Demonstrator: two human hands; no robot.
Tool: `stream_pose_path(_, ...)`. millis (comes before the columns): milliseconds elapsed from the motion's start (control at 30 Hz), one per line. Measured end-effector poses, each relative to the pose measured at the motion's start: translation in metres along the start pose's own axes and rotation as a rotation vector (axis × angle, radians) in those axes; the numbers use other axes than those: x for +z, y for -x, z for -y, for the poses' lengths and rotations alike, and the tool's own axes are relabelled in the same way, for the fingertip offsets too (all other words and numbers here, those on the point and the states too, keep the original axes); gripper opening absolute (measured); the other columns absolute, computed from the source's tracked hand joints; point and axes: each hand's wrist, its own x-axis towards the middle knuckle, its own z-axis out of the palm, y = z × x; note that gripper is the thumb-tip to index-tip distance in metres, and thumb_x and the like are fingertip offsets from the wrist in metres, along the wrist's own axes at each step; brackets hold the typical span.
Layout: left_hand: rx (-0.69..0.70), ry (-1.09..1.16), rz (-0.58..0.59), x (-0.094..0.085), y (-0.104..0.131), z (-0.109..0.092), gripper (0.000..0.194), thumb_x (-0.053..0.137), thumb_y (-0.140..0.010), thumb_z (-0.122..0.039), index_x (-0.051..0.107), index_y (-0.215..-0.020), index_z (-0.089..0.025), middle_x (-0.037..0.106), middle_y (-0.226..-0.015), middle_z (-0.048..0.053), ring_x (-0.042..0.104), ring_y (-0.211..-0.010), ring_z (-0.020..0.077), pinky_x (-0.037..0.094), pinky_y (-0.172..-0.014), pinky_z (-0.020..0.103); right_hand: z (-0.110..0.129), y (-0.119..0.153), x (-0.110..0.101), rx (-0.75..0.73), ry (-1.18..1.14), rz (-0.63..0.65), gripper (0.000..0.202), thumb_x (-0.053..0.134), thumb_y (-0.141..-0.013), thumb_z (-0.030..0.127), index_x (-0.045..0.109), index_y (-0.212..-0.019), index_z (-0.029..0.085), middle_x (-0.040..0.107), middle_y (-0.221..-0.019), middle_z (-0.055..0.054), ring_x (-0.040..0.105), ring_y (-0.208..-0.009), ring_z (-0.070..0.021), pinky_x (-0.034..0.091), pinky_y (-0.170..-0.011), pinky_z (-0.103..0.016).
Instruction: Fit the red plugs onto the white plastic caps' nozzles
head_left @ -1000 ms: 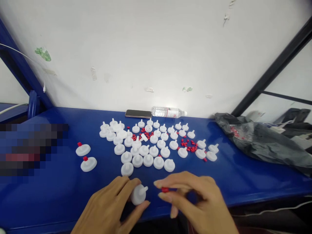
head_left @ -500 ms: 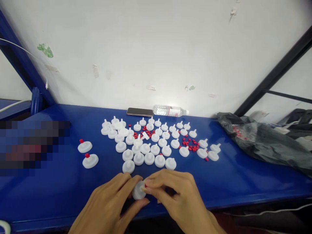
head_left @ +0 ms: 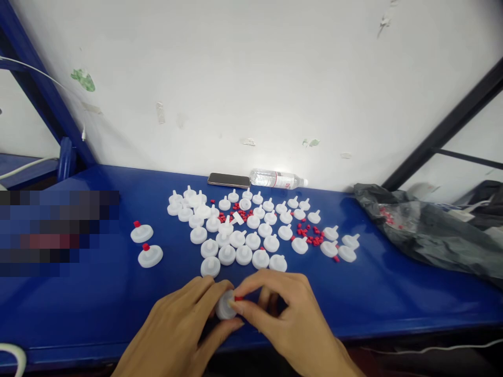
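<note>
Near the table's front edge, my left hand is closed around a white spouted cap, tilted with its spout toward the right. Thumb and forefinger of my right hand pinch a small red cap at that spout. How far the red cap sits on the spout is hidden by the fingertips. Beyond my hands lie many more white spouted caps, most with bare spouts. Loose red caps are scattered among them. To the left stand two white caps with red tips on their spouts.
A phone and a clear plastic bottle lie along the wall at the back of the blue table. On the right is a dark plastic bag with red pieces inside. A white cable curves at the lower left.
The camera view has shifted slightly, moving the table things a little to the right. My right fingers have shifted their pinch, and more of the red cap shows. My left hand keeps its hold.
</note>
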Motion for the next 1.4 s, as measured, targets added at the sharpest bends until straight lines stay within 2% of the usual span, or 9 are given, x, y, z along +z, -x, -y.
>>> stream_pose_path(67,0.018,-0.026,-0.023,-0.002,-0.002,-0.002,0.029,0.047,-0.105,-0.049,0.066,-0.11,-0.028,0.078,-0.098,0.001,0.077,-0.085,0.0184,0.06,-0.066,0.027,0.0,0.0,-0.001,0.012,0.014,-0.001,0.009,0.079,-0.086,0.02,0.077,-0.093,0.026,0.076,-0.08,0.007,0.059,-0.056,-0.0072,0.044,-0.056,-0.018)
stream_pose_path(233,0.086,-0.113,-0.054,-0.01,-0.007,-0.006,0.043,0.031,-0.11,-0.045,0.07,-0.108,-0.028,0.079,-0.091,0.0,0.078,-0.078,0.0165,0.059,-0.06,0.023,-0.005,0.002,-0.002,-0.085,0.018,0.017,0.009,0.07,-0.097,0.024,0.069,-0.087,0.023,0.074,-0.09,0.004,0.068,-0.079,-0.011,0.047,-0.072,-0.021)
stream_pose_path(367,0.156,-0.182,-0.02,-0.013,-0.004,-0.002,0.034,0.039,-0.108,-0.039,0.068,-0.122,-0.029,0.08,-0.101,-0.001,0.078,-0.088,0.0174,0.063,-0.07,0.025,-0.006,0.006,-0.001,-0.075,0.234,0.092,0.017,0.063,-0.102,0.032,0.062,-0.087,0.024,0.067,-0.085,0.005,0.062,-0.075,-0.0115,0.039,-0.071,-0.025)
stream_pose_path(567,0.211,-0.215,0.016,-0.009,0.003,0.002,0.029,0.048,-0.105,-0.035,0.065,-0.128,-0.029,0.08,-0.106,0.0,0.078,-0.094,0.02,0.064,-0.074,0.028,-0.006,0.01,0.005,-0.236,0.583,0.125,0.025,0.042,-0.106,0.022,0.054,-0.084,0.023,0.063,-0.077,0.002,0.057,-0.065,-0.0154,0.026,-0.06,-0.031)
stream_pose_path(767,0.123,-0.092,0.016,-0.014,-0.01,-0.007,0.044,0.027,-0.11,-0.039,0.068,-0.113,-0.023,0.076,-0.086,0.002,0.075,-0.073,0.0169,0.061,-0.06,0.026,-0.004,0.005,0.005,-0.279,0.715,0.173,0.019,0.042,-0.099,0.013,0.051,-0.086,0.023,0.064,-0.074,0.002,0.057,-0.058,-0.0162,0.019,-0.055,-0.034)
stream_pose_path(933,0.005,0.132,0.175,-0.013,-0.011,-0.004,0.021,0.05,-0.104,-0.035,0.068,-0.095,-0.026,0.07,-0.084,-0.002,0.07,-0.072,0.0132,0.058,-0.068,0.022,0.007,-0.002,0.002,-0.261,0.781,0.281,0.016,0.046,-0.096,0.012,0.053,-0.088,0.024,0.067,-0.076,0.002,0.057,-0.06,-0.0165,0.019,-0.055,-0.033)
stream_pose_path(1067,-0.09,0.212,0.264,-0.01,-0.009,-0.002,0.004,0.065,-0.097,-0.03,0.067,-0.098,-0.026,0.068,-0.087,-0.002,0.069,-0.076,0.0147,0.055,-0.067,0.023,0.017,-0.006,0.0,-0.224,0.821,0.362,0.015,0.05,-0.092,0.009,0.055,-0.089,0.024,0.069,-0.079,0.002,0.056,-0.061,-0.0166,0.018,-0.055,-0.033)
stream_pose_path(1233,-0.155,0.233,0.32,-0.012,-0.012,-0.004,0.006,0.067,-0.095,-0.032,0.067,-0.098,-0.026,0.068,-0.089,-0.002,0.068,-0.078,0.016,0.055,-0.069,0.025,0.027,-0.01,-0.003,-0.192,0.872,0.453,0.016,0.053,-0.088,0.007,0.057,-0.088,0.023,0.069,-0.078,0.002,0.054,-0.059,-0.0168,0.016,-0.053,-0.033)
stream_pose_path(1400,-0.187,0.257,0.353,-0.013,-0.012,-0.005,0.01,0.064,-0.097,-0.035,0.068,-0.099,-0.026,0.068,-0.089,-0.001,0.069,-0.079,0.0168,0.055,-0.07,0.026,0.029,-0.012,-0.004,-0.203,0.878,0.463,0.017,0.053,-0.09,0.008,0.06,-0.09,0.023,0.071,-0.08,0.001,0.053,-0.057,-0.0161,0.016,-0.053,-0.034)
